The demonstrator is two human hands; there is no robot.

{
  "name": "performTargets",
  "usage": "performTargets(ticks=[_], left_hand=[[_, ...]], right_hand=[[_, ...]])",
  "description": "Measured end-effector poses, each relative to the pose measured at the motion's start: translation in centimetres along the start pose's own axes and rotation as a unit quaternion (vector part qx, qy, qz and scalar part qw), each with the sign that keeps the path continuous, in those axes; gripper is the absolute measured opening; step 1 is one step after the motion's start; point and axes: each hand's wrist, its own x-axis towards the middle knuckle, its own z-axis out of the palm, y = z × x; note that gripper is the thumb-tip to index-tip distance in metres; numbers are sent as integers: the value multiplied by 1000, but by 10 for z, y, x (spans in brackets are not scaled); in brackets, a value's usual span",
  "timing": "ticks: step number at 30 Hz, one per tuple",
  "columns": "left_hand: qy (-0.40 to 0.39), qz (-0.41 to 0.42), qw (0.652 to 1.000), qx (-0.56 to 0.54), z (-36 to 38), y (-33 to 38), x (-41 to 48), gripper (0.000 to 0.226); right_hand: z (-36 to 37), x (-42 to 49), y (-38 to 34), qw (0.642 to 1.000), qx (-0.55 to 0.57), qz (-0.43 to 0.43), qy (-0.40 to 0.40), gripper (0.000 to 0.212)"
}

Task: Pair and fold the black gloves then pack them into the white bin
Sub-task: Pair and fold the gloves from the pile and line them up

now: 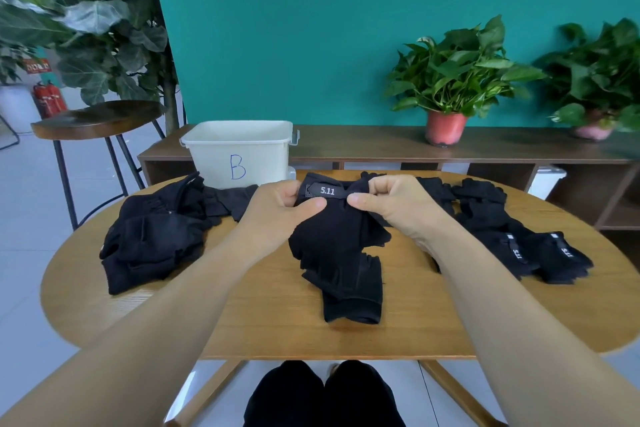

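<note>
**Work area, front.** Near the front edge of the table (242,322) lies the lower glove (353,302), flat on the wood, with what looks like its cuff end toward the person. The held glove (332,236) hangs from both hands and drapes over the lower glove's far part, so the two touch.

**Step in hand (judged): pairing the two gloves before the fold.**
- Match cuff to cuff and fingers to fingers before release. The black cloth bunches, so the direction of the held glove's fingers cannot be told.
- Hold the cuff edge taut between both pinches so the fabric drops flat.
- Press the wrist tab (327,191), marked 5.11, closed so that it does not snag.
- Fold only once the edges coincide.

**Hand pose.** The left hand (280,204) grips the cuff edge just left of the tab, with the thumb pressed on top and the fingers curled behind. The right hand (391,204) pinches the same edge right of the tab between thumb and forefinger, with the other fingers curled in. Both forearms reach forward, and the hands nearly meet above the table's middle.

**Stock.** An unsorted heap of gloves (152,239) lies to the left. More gloves (519,239) lie to the right, some with their tabs showing.

**Destination.** The white bin (239,152), marked B, stands at the table's far edge, left of centre. Its interior is not visible.

**Background.** A shelf unit (381,146) carries a potted plant (450,80).
</note>
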Motion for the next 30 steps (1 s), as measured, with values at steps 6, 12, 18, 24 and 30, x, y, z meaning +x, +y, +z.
performTargets(ticks=[6,12,18,24,30], left_hand=[[62,8,992,110,-2,-10,2,23],[64,13,980,186,10,-13,-7,26],[43,-9,992,118,27,-10,-7,19],[22,-65,997,18,16,-7,-3,14],[-83,-108,990,-39,9,-4,2,22]], right_hand=[[5,3,5,998,-16,1,62,42],[19,4,6,981,-130,-19,146,39],[44,-3,2,993,-109,-49,20,26],[19,-12,2,995,-19,-69,68,15],[-1,-14,15,997,9,74,15,47]])
